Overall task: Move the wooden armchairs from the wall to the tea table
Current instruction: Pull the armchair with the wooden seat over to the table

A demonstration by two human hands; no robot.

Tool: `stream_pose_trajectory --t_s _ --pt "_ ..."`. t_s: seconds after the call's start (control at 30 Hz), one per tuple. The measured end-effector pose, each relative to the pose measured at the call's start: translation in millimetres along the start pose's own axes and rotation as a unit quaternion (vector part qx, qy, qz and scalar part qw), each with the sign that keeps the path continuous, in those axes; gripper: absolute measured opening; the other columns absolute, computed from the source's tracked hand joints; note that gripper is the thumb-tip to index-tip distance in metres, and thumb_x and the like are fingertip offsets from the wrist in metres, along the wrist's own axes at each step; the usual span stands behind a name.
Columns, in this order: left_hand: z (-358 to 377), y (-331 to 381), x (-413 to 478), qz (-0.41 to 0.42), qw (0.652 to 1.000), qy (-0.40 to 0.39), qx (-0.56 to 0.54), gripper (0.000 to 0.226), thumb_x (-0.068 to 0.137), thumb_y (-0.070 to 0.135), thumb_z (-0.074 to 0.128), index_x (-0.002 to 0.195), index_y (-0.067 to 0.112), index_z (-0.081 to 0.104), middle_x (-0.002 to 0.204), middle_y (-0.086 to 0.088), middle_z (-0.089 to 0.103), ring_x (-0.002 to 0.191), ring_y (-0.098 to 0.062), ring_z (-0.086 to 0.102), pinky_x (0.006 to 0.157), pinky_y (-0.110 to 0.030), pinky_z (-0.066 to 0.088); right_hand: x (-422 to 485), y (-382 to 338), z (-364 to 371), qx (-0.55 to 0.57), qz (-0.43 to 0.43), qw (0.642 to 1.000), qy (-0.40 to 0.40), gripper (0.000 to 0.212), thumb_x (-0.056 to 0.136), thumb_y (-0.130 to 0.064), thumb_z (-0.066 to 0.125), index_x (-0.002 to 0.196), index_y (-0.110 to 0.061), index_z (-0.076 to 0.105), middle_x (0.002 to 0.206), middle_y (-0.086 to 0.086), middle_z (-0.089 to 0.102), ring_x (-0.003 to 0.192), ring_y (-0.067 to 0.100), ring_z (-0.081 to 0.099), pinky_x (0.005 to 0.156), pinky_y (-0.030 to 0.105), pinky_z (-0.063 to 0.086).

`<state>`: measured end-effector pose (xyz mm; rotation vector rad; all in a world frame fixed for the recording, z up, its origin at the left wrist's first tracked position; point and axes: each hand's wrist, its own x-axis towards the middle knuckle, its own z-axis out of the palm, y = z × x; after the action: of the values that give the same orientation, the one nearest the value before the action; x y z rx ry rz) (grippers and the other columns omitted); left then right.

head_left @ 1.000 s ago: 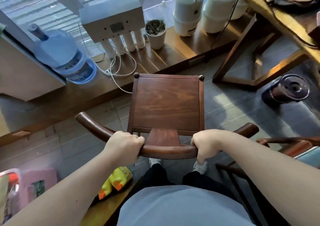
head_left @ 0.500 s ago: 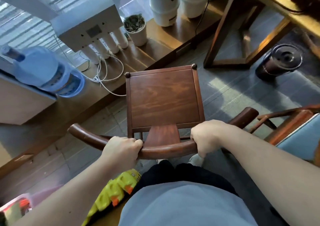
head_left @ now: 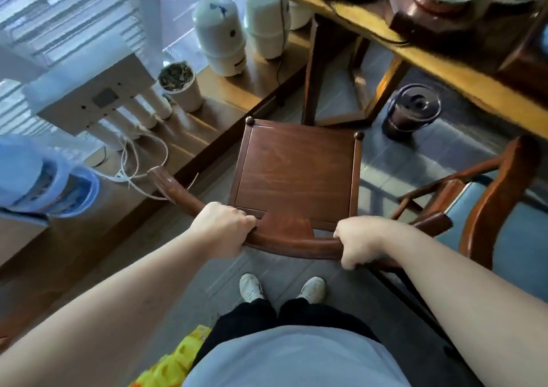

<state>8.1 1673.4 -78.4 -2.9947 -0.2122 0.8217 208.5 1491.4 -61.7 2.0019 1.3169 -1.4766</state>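
1. The left hand and right hand are both wrapped tight around the curved top rail of a wooden armchair, one on each side of its centre splat.
2. The armchair stands on the grey tiled floor just in front of the person's white shoes, its bare seat facing away towards the tea table at upper right.
3. A second armchair with a blue cushion sits just beside it on the right.
4. A dark round bin stands on the floor by the table leg; its contents cannot be made out.
5. On the wooden ledge to the left stand a white pot holding dried plant matter, two white tanks, and a water filter.
6. A blue water jug lies at far left.
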Motion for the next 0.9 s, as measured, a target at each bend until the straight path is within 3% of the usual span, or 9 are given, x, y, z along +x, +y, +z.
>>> stream_pose_trajectory --t_s 0.3,0.43,0.53,0.73,0.9 --pt "-43.8 -1.0 63.5 0.103 0.992 0.009 0.066 0.019 0.077 0.031 0.052 0.096 0.027 0.056 0.084 0.006 0.065 0.082 -0.022 0.065 0.064 -0.030 0.045 -16.6 30.0 18.0 0.118 0.066 0.990 0.045 0.017 0.064 -0.028 0.071 0.076 -0.017 0.066 0.056 -0.003 0.065 0.052 0.015 0.060 0.051 0.028 0.046" --pt "-64.3 -17.5 89.4 0.161 0.981 0.012 0.105 0.022 0.074 0.030 0.054 0.096 0.027 0.055 0.083 0.005 0.066 0.081 -0.023 0.065 0.058 -0.029 0.040 -16.2 29.5 17.4 0.134 0.106 0.981 0.091 0.023 0.062 -0.035 0.070 0.080 -0.022 0.063 0.076 -0.002 0.067 0.070 0.017 0.064 0.056 0.031 0.049" --pt "-77.1 -35.8 108.3 0.200 0.970 0.023 0.135 0.023 0.074 0.032 0.054 0.096 0.026 0.056 0.080 0.004 0.066 0.076 -0.023 0.065 0.057 -0.028 0.042 -15.4 16.7 17.0 0.132 0.152 0.965 0.167 0.034 0.066 -0.038 0.066 0.098 -0.025 0.064 0.092 -0.004 0.068 0.085 0.020 0.063 0.066 0.033 0.050" --pt "-70.3 -83.4 118.6 0.245 0.957 0.006 0.154 0.031 0.074 0.032 0.049 0.104 0.030 0.057 0.085 0.005 0.067 0.077 -0.022 0.064 0.056 -0.029 0.038 9.0 -33.2 15.4 0.159 0.186 0.942 0.232 0.018 0.069 -0.037 0.061 0.085 -0.032 0.054 0.082 -0.005 0.059 0.086 0.025 0.062 0.075 0.035 0.052" --pt "-87.1 -115.3 138.2 0.245 0.954 -0.002 0.175 0.023 0.078 0.028 0.052 0.100 0.032 0.059 0.078 0.009 0.062 0.072 -0.018 0.059 0.057 -0.028 0.041 29.3 -53.4 -7.2 0.179 0.204 0.926 0.262 0.034 0.072 -0.035 0.059 0.106 -0.030 0.064 0.098 -0.001 0.068 0.094 0.027 0.063 0.079 0.037 0.050"
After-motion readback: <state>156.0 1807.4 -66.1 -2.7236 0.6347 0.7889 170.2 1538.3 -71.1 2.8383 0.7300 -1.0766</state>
